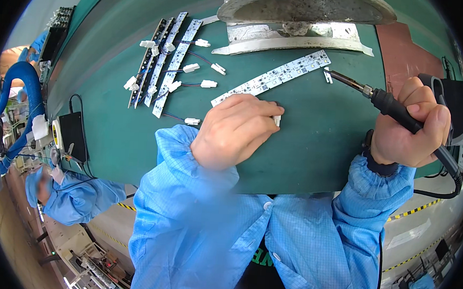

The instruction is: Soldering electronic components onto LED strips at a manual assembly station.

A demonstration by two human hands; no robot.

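My right hand (410, 123) is closed round the black handle of a soldering iron (390, 105). The iron points left, its tip just beside a small white connector (328, 76) at the right end of a white LED circuit board strip (278, 79). That strip lies slanted on the green mat. My left hand (238, 126) rests palm down over the strip's near left end, fingers curled together. A white connector (278, 119) shows at its fingertips, mostly hidden by them; any wire to it is out of sight.
Several more LED strips (175, 67) with wires and white connectors lie at the left of the green mat (305, 154). A grey metal fume hood (303, 11) stands at the far side. A brown board (409, 52) lies far right; a co-worker (69, 195) sits at left.
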